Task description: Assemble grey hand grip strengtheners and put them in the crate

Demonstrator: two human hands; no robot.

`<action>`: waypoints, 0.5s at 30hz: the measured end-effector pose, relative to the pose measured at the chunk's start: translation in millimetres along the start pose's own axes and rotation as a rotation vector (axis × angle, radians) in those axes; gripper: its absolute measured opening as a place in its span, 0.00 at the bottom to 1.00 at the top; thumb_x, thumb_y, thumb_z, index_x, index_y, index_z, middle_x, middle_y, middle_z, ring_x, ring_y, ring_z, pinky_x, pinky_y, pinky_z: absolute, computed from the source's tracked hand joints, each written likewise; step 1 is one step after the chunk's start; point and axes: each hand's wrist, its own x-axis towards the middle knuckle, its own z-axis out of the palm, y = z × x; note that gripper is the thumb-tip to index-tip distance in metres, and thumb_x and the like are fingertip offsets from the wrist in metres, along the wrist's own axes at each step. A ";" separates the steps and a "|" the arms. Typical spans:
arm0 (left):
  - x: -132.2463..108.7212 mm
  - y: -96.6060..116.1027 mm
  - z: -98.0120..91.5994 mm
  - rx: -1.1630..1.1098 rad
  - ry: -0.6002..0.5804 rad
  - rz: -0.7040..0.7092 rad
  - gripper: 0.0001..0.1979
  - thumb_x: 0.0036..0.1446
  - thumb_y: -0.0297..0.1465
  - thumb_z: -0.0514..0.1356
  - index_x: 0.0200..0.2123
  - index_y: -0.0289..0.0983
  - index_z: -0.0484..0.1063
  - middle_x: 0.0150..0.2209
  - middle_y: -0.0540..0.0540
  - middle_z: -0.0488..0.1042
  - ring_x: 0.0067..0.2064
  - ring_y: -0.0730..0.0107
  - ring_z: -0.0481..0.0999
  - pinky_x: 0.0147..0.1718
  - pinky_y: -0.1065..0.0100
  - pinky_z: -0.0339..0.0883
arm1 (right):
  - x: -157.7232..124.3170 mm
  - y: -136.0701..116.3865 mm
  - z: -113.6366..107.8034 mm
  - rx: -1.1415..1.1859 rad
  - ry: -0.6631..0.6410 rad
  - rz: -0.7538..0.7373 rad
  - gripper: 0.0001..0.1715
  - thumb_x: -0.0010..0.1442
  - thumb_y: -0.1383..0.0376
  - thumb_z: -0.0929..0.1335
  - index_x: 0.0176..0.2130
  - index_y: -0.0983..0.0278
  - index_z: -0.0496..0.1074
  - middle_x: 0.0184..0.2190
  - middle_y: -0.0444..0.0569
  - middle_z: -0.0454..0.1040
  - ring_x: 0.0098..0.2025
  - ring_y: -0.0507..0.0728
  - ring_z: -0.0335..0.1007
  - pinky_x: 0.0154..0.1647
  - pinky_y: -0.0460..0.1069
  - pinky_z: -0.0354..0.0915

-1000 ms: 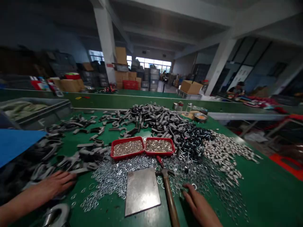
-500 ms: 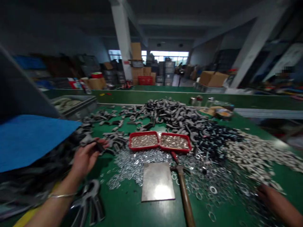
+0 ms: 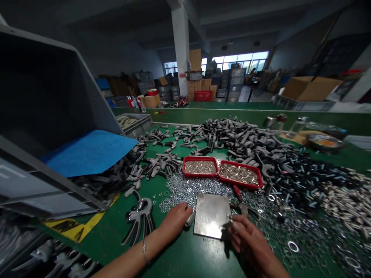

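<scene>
My left hand [image 3: 176, 219] is closed beside the left edge of the flat metal plate [image 3: 212, 216]. It wraps round a grey handle part [image 3: 189, 221], mostly hidden by the fingers. Over the plate's right edge, my right hand [image 3: 251, 239] is closed, with a tiny shiny piece at its fingertips, too small to name. Behind that hand lies a hammer [image 3: 244, 209], partly covered. Left of my left forearm stands an assembled grey-and-black handle grip with a spring [image 3: 141, 218]. Small nuts [image 3: 185, 189] are heaped behind the plate.
Two red trays [image 3: 199, 177] of small metal parts stand behind the nuts. Grey handles [image 3: 232, 135] pile up at the back. Black parts with bolts [image 3: 301, 181], pale cylindrical pieces [image 3: 344, 200] and loose rings [image 3: 292, 247] spread rightward. A tilted grey crate [image 3: 95, 100] borders the left.
My left hand has come from the handle pile to the plate's left side, bringing a handle. My right hand has moved left from the parts at the right to the plate. The view has turned left.
</scene>
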 end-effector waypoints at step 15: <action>-12.6 -8.1 -5.8 -0.769 0.212 -0.229 0.14 0.58 0.26 0.61 0.45 0.48 0.75 0.49 0.44 0.75 0.57 0.51 0.70 0.54 0.54 0.69 | 3.3 20.5 38.8 -0.233 -0.230 -0.022 0.18 0.64 0.50 0.69 0.46 0.60 0.72 0.37 0.46 0.76 0.35 0.53 0.74 0.33 0.48 0.70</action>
